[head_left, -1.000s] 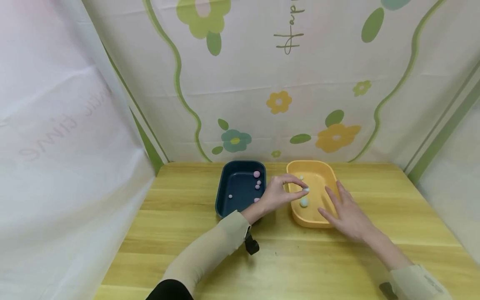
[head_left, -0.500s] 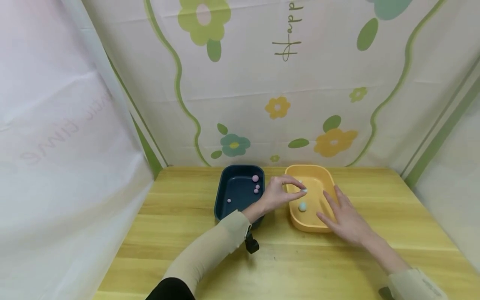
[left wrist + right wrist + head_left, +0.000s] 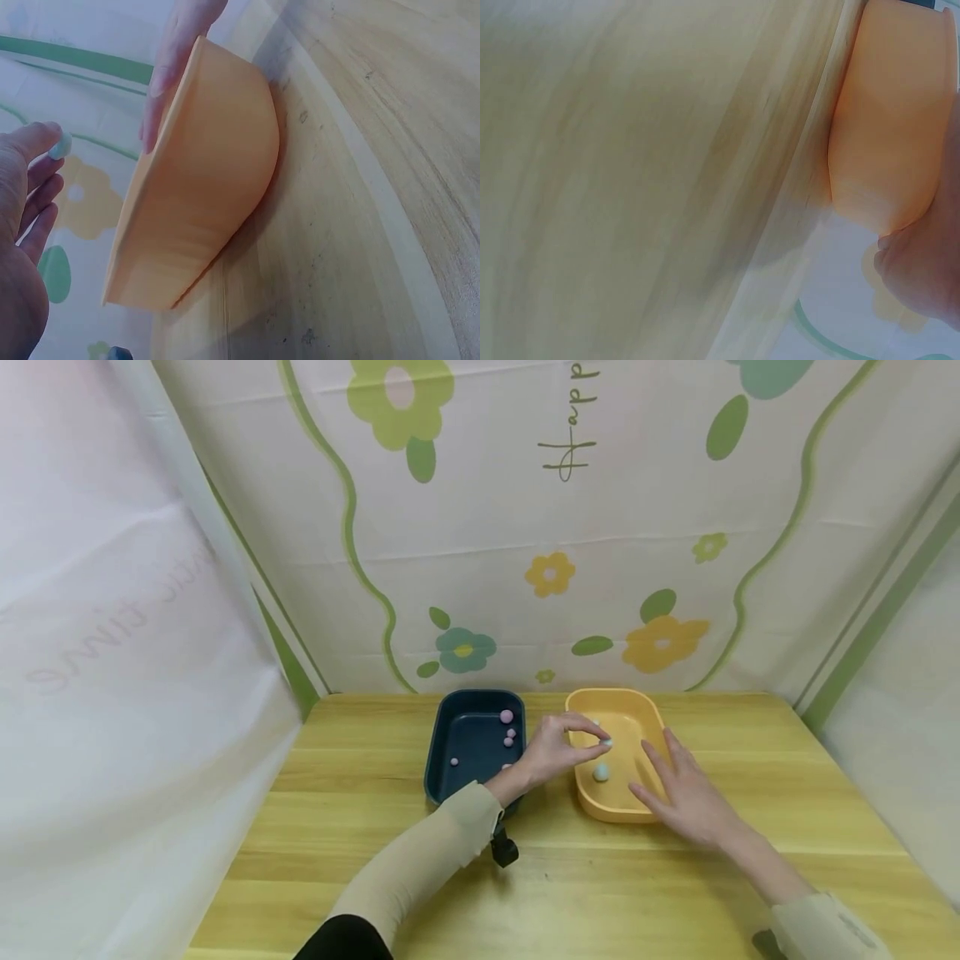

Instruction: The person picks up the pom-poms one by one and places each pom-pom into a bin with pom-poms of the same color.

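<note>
Between thumb and index finger, my left hand (image 3: 551, 747) pinches a small pale blue-green ball (image 3: 61, 146), above the left half of the yellow tray (image 3: 617, 816). A larger pale blue-green ball (image 3: 602, 772) lies in that tray below the fingers, and a smaller one near the far left is partly hidden behind the hand. My right hand (image 3: 693, 797) rests at the tray's right rim with its fingers spread and nearly straight. In the left wrist view the outer wall of the yellow tray fills the middle, and the left hand's other fingers are loosely bent.
A navy tray (image 3: 433, 760) stands left of the yellow one, with several pink balls (image 3: 506, 717) in it. My left forearm crosses its near right corner. Both trays sit at the back of the wooden table (image 3: 570, 893), before a flowered cloth (image 3: 480, 527).
The head view has shifted slightly. Both hands keep nearly the same place over the yellow tray, and the left hand still pinches the small ball.
</note>
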